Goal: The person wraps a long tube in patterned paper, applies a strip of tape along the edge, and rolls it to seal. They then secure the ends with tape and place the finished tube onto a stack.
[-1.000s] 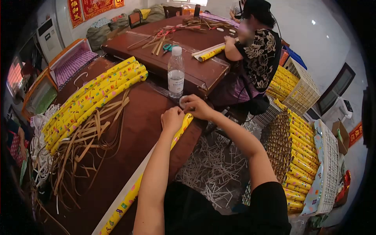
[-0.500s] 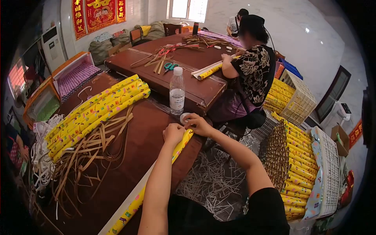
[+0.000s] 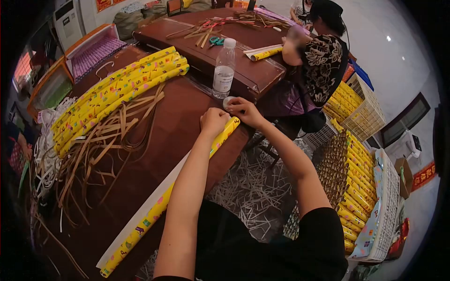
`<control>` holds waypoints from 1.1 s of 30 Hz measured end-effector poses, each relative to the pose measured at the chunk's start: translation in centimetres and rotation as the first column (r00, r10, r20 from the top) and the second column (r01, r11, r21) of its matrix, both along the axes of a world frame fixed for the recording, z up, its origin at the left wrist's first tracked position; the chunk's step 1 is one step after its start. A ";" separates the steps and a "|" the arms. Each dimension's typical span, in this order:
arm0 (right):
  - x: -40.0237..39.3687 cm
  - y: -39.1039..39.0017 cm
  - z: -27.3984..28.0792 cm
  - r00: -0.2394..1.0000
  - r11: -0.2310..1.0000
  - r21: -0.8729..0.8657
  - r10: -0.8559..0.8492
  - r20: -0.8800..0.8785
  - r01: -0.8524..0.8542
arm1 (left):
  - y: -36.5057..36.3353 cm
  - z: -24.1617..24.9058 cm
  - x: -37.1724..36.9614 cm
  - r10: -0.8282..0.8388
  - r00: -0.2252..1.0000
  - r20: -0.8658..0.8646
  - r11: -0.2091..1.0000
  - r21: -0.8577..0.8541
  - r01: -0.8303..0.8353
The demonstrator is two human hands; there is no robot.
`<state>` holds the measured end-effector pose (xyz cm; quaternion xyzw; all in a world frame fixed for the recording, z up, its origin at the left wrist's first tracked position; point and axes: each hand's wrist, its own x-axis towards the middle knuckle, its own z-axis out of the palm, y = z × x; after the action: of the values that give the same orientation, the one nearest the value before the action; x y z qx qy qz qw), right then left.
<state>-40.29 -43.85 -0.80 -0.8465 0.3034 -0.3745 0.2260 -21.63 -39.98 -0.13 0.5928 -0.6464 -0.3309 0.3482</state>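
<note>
A long roll of yellow patterned wrapping paper [image 3: 140,230] lies diagonally along the table's near edge, a white strip of its underside showing on the left. At its far end my left hand [image 3: 214,121] is closed, pressed onto the paper; its fingertips are hidden. My right hand [image 3: 245,112] is just right of it, its fingers curled against a small white roll of tape [image 3: 228,101]. A clear plastic water bottle [image 3: 224,72] with a white cap stands upright just beyond both hands.
Yellow paper rolls [image 3: 122,91] and brown strips [image 3: 105,154] lie on the left of the brown table [image 3: 187,105]. A co-worker [image 3: 323,61] sits at the far table. Crates of yellow rolls [image 3: 361,178] stand at right; shredded strips [image 3: 258,187] cover the floor.
The camera view has tilted down, so more of the yellow roll's near end shows. My hands stay at its far end, and the roll of tape remains beside my right fingers.
</note>
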 end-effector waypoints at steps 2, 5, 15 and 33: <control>-0.1 -0.3 0.0 1.000 1.000 -0.014 0.010 -0.013 -0.011 | -0.1 -0.1 0.0 -0.005 1.000 -0.022 1.000 0.020 0.006; 0.2 -0.1 0.2 1.000 1.000 0.014 0.002 -0.018 -0.001 | -0.4 -0.1 0.1 -0.017 0.999 -0.029 0.999 0.034 0.018; 0.1 0.0 0.8 1.000 0.991 0.134 -0.013 0.019 0.010 | -0.2 0.1 0.1 0.120 0.952 -0.280 0.992 0.006 -0.123; 9.9 9.4 4.4 0.722 0.792 -0.259 0.299 -0.624 -0.552 | 0.7 6.0 5.5 -0.200 -0.216 -0.956 0.978 -0.183 -0.097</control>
<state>-30.36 -34.48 3.55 -0.9925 0.0569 -0.1062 0.0188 -16.08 -39.30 5.90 0.0492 -0.1850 -0.6194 0.7614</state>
